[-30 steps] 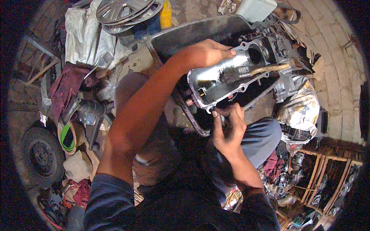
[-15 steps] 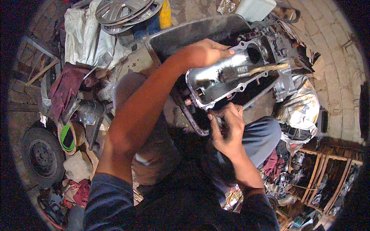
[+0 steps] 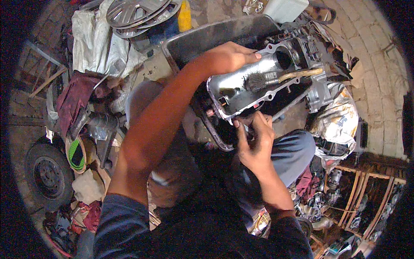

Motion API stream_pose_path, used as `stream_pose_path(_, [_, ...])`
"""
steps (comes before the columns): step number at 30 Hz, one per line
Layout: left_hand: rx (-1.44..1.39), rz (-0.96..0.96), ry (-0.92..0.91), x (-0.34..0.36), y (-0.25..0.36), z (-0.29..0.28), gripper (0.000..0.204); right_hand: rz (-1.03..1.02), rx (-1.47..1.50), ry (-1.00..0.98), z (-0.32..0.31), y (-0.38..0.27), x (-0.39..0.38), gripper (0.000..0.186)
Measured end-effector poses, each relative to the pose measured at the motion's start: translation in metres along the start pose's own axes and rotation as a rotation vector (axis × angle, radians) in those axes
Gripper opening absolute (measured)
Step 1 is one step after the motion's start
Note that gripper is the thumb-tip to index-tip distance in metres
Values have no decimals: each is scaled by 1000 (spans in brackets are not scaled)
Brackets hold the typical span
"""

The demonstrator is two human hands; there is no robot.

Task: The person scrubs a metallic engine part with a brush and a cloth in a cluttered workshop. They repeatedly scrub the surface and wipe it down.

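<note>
A silver metal engine housing (image 3: 237,99) is held over a black plastic tub (image 3: 189,43). My left hand (image 3: 230,60) grips its upper left edge, thumb reaching over the rim. Inside the housing lies a dirty paintbrush (image 3: 267,80) with a pale wooden handle. My right hand (image 3: 254,138) is below the housing's near corner, fingers bent and pressed close at its underside; whatever they hold is hidden. A metal rod (image 3: 291,103) runs diagonally beneath the housing's right side.
Stacked wheel covers (image 3: 138,13) and a yellow container (image 3: 185,15) sit at the back. A spare wheel (image 3: 47,175), white sacks (image 3: 92,39) and maroon cloth (image 3: 73,99) are at left. A printed sack (image 3: 334,121) and wooden racks (image 3: 362,203) of parts are at right.
The housing and my left hand have shifted slightly up and left. My right hand has moved slightly up, its fingers still working at the same lower corner.
</note>
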State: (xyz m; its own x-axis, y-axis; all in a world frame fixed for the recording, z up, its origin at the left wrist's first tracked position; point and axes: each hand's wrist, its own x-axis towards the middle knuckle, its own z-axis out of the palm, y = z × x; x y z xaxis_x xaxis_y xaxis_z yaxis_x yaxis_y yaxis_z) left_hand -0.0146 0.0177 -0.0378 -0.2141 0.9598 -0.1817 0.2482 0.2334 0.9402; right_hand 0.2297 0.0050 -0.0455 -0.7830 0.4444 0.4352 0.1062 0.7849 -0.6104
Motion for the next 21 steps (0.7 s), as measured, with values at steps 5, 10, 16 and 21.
stream_pose_path(5, [34,54,36,-3,-4,1,59,-8,62,-106,-8,3,1,11])
stream_pose_path(10, [76,33,33,-3,4,0,59,-13,-3,16,3,2,1,10])
stream_pose_path(16, [29,35,37,-4,-2,1,60,72,122,23,-7,8,-6,10])
stream_pose_path(21, [124,106,64,-4,-1,-1,60,222,199,105,-13,6,-4,12])
